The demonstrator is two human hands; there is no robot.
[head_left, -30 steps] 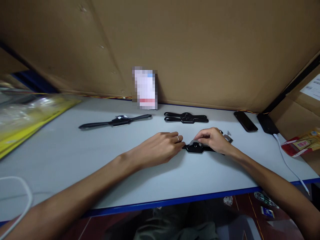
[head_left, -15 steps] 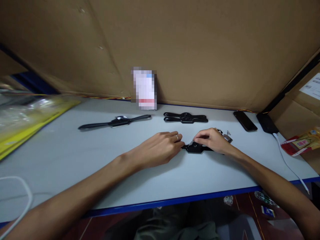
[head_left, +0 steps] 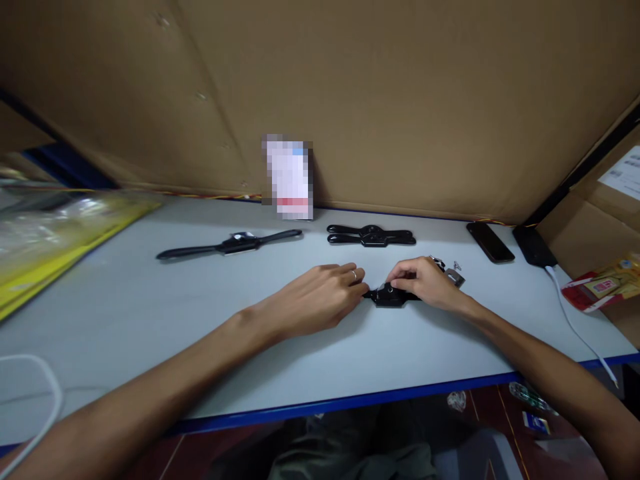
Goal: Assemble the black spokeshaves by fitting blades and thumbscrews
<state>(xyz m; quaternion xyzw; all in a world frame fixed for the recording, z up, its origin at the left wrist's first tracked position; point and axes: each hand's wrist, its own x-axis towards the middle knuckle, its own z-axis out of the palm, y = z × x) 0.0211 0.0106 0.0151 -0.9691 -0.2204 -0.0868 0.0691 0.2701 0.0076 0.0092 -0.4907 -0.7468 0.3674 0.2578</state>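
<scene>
Spokeshave (head_left: 390, 298) lies on the worktop (head_left: 280, 380), between my two grips. Left grip (head_left: 333, 293): fingers curled, pinching the end of its left handle, most of that handle hidden. Right grip (head_left: 425, 283): thumb and fingertips bunched at the far edge of its middle, hand covering part of its right handle. Grey sliver (head_left: 381, 289) shows by those fingertips; can't tell if I'm pinching it or just pressing. Metal plate (head_left: 456, 276) and small screws (head_left: 457, 265) sit right of the spokeshave, just past my right grip. Black pair (head_left: 371, 236), same shape, lies together beyond it. Third one (head_left: 240, 244) is beyond it and left, well apart. Phone (head_left: 490, 242) and power bank (head_left: 535, 247) lie beyond it to the right, near each other.
</scene>
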